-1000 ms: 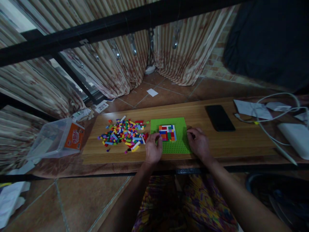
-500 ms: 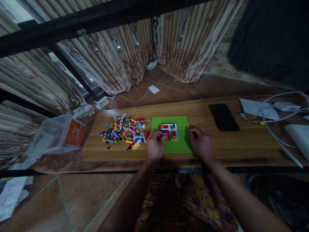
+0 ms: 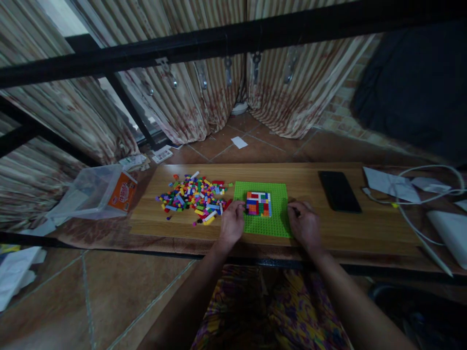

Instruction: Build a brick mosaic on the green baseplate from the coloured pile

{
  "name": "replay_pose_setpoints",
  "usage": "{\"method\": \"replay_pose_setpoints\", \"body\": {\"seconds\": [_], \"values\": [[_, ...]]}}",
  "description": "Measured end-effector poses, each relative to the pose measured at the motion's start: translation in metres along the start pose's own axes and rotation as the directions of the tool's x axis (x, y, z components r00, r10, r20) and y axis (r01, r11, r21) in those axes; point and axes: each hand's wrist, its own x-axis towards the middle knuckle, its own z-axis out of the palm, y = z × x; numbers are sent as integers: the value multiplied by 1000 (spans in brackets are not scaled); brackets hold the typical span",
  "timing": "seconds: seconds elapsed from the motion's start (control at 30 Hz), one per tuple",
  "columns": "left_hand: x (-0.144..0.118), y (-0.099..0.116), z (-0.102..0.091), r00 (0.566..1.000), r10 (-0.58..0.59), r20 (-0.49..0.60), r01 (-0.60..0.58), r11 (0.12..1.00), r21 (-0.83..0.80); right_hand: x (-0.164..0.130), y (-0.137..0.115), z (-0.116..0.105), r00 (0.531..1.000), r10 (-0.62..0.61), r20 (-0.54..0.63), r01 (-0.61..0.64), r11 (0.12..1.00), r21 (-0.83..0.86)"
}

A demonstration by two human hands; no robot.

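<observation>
Brick patch [image 3: 260, 204], mid-frame, squarish, lies between your left hand [image 3: 232, 223], nearer, and right hand [image 3: 305, 224]; both narrowly curled, contents cannot be told.

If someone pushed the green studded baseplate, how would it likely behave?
The green baseplate looks thin and flat, so it would probably slide rather than tip. Lying on the smooth-looking wooden board, it may slip easily. The brick block on it would likely ride along.

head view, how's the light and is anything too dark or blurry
Head view: dim overall, brightest at the window; in the head view, the dark cloth at upper right sinks into shadow; in the head view, the small building bricks look soft.
</observation>
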Motion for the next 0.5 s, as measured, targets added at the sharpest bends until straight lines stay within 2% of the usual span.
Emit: {"method": "replay_pose_setpoints", "body": {"seconds": [0.2, 0.27, 0.33, 0.43, 0.47, 0.5], "values": [[-8, 6, -3, 998, 6, -55, -10, 998, -60, -1, 1, 1, 1000, -16, -1, 16, 1000, -4], [-18, 19, -13, 997, 0, -73, -8, 993, -121, -1, 4, 1, 1000, -14, 3, 14, 1000, -3], [-32, 43, -31, 998, 15, -54, -27, 976, -216, 0, 8, 1, 1000, 15, 13, -15, 1000, 7], [-58, 92, -68, 986, 127, 108, -80, 931, -356, 8, 3, 0, 996, 92, 18, -93, 996, 18], [-69, 108, -80, 959, 208, 192, -121, 914, -387, 13, -3, 2, 995, 97, 13, -98, 995, 12], [-79, 120, -89, 914, 281, 293, -148, 902, -405, 19, -12, 4, 996, 88, 6, -88, 996, -1]]}}
